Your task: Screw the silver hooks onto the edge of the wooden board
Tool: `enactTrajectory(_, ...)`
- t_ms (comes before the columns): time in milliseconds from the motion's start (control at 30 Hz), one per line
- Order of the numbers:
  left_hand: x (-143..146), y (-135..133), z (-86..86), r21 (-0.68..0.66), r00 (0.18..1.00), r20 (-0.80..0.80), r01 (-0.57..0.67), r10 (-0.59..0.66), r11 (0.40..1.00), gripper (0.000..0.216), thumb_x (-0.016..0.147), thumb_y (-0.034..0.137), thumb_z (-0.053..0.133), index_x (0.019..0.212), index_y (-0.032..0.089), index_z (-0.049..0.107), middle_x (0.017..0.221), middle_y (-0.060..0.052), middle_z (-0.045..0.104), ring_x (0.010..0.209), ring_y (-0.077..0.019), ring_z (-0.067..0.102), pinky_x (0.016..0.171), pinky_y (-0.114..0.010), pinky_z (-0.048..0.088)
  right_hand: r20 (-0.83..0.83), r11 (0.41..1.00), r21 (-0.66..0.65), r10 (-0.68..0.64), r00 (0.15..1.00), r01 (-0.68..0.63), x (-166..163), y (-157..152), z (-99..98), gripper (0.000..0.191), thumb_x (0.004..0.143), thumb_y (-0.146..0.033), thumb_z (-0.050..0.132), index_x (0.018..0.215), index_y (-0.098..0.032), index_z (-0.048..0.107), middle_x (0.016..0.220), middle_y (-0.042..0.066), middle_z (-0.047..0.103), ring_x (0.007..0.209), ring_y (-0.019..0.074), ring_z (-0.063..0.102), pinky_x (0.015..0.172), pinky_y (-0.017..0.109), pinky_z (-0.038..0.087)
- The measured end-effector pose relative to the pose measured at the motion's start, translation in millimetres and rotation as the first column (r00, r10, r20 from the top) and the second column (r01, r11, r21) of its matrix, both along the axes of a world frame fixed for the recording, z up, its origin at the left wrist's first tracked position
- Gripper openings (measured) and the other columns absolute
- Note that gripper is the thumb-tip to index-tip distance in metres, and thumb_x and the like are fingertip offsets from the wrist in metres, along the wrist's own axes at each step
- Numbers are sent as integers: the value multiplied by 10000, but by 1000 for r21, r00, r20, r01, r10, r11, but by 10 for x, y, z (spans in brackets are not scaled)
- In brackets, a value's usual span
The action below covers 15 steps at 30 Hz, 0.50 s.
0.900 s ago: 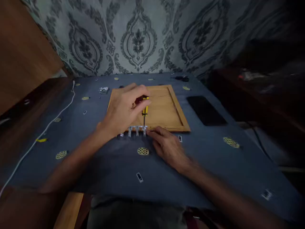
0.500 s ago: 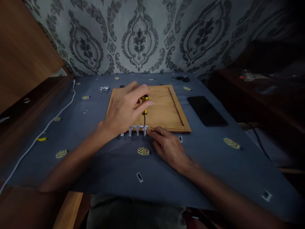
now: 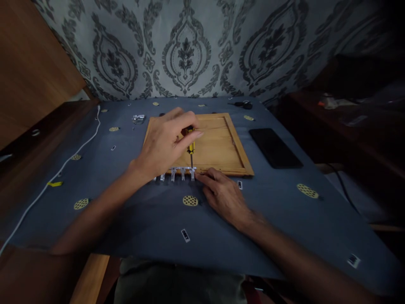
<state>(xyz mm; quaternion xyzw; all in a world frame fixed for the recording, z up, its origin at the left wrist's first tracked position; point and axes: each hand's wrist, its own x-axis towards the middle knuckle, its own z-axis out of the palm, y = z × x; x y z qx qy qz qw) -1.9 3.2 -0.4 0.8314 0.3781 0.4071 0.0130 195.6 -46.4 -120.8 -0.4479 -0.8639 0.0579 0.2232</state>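
Note:
My left hand (image 3: pixel 166 143) grips a small screwdriver (image 3: pixel 191 146) with a yellow and black handle, held upright. Its tip rests on a metal hinge (image 3: pixel 179 171) at the near edge of a wooden frame panel (image 3: pixel 218 143). My right hand (image 3: pixel 223 194) lies on the blue cloth, its fingertips pressed against the right end of the hinge. The fingers of that hand are bent and close together.
A black phone (image 3: pixel 274 147) lies right of the panel. A second metal hinge (image 3: pixel 138 118) sits at the back left, and a dark small object (image 3: pixel 243 103) at the back. A white cable (image 3: pixel 63 164) runs along the left. Dark wooden furniture flanks the blue cloth (image 3: pixel 142 219).
My left hand's fingers have shifted slightly round the screwdriver handle. The right hand and hinge stay where they were.

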Motion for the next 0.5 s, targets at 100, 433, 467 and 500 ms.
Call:
enactTrajectory(100,3,13,-25,38,1000,-5,-15,16,999,56,894,227,673,874,194,713,812,-17,661,726,-134,621,682,-278,531,-7,1000,0,13,1000,-13,3,-3,6,455,854,-39,518,1242,-187,703,1006,96,679,893,221,658,779,326,554)
enactTrajectory(433,18,33,-51,-140,975,202,122,-92,983,83,849,195,702,925,165,683,848,-12,728,781,-124,680,701,-233,549,0,1000,18,-7,1000,7,-10,-1,2,475,838,-33,505,1228,-203,716,993,83,688,879,212,664,766,317,563)
enactTrajectory(467,26,27,-55,-126,977,194,118,-92,985,67,860,214,697,904,166,681,831,-10,718,760,-120,670,675,-228,541,-2,1000,15,-8,1000,8,-11,0,2,473,838,-31,508,1227,-200,717,995,85,687,881,214,665,767,320,563)
enactTrajectory(500,32,22,-58,-107,980,181,108,-87,988,66,867,229,694,892,169,680,824,-9,708,746,-115,660,652,-224,534,-4,1000,11,-7,1000,7,-11,0,3,473,839,-28,511,1228,-198,718,997,86,687,882,216,666,767,321,563)
